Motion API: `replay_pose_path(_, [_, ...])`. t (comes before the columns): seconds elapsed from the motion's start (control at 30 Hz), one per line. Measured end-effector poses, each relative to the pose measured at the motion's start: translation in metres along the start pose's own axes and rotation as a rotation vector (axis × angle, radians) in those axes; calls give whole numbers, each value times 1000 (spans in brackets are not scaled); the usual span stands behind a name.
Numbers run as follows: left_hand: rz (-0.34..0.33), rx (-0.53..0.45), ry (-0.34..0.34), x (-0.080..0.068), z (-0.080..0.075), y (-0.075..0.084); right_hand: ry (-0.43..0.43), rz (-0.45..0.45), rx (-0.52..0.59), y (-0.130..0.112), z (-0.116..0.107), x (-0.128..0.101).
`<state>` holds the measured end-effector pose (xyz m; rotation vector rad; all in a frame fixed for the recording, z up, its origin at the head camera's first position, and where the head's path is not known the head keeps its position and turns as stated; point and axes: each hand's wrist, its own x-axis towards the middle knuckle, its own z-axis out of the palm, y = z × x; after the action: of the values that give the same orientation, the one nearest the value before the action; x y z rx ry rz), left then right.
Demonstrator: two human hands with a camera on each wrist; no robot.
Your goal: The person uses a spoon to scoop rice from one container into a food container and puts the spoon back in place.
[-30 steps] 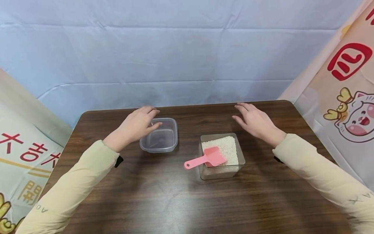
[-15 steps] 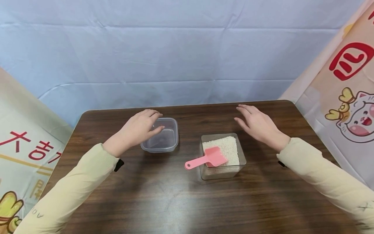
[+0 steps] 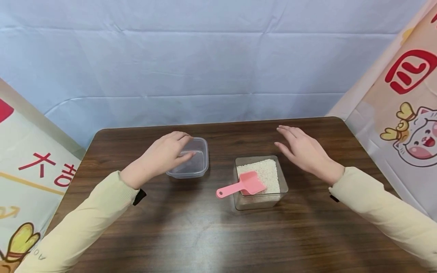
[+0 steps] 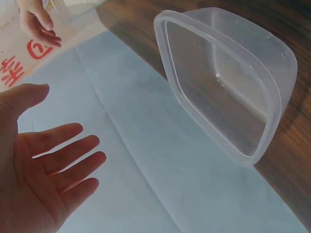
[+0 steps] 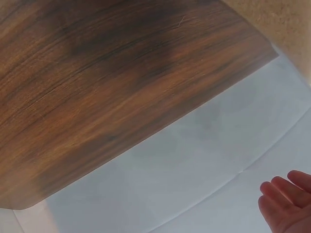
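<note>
My left hand [image 3: 164, 153] hovers above the left part of a clear plastic container [image 3: 199, 163], fingers loosely extended and holding nothing. In the left wrist view that container [image 4: 272, 63] stands apart from the fingers, and nothing shows inside it. To its right, a greyish see-through square box [image 3: 256, 203] holds white grains [image 3: 269, 170] that look like rice. A pink scoop [image 3: 250, 182] lies on the grains, its handle sticking out over the box's left rim. Beyond the box, to the right, my right hand [image 3: 307, 153] is held in the air with relaxed fingers and no object.
Both containers stand on a dark wood-grain table [image 3: 205, 235] with rounded far corners. A pale blue cloth backdrop [image 3: 218, 68] hangs behind its far edge. Printed banners with red characters flank the table, one being the right banner [image 3: 409, 113].
My left hand has drifted slightly right and toward me over the clear container. The right hand has shifted a little right and nearer. Containers and scoop stay in place.
</note>
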<state>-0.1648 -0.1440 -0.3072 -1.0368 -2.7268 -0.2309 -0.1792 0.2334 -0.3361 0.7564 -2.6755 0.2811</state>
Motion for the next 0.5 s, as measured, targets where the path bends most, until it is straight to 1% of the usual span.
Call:
replay_pose_path(0.23, [7, -23, 12, -2, -2, 7, 17, -25, 6, -3, -4, -3])
replay_pose_path(0.5, [-14, -66, -23, -2, -5, 14, 27, -15, 25, -5, -8, -6])
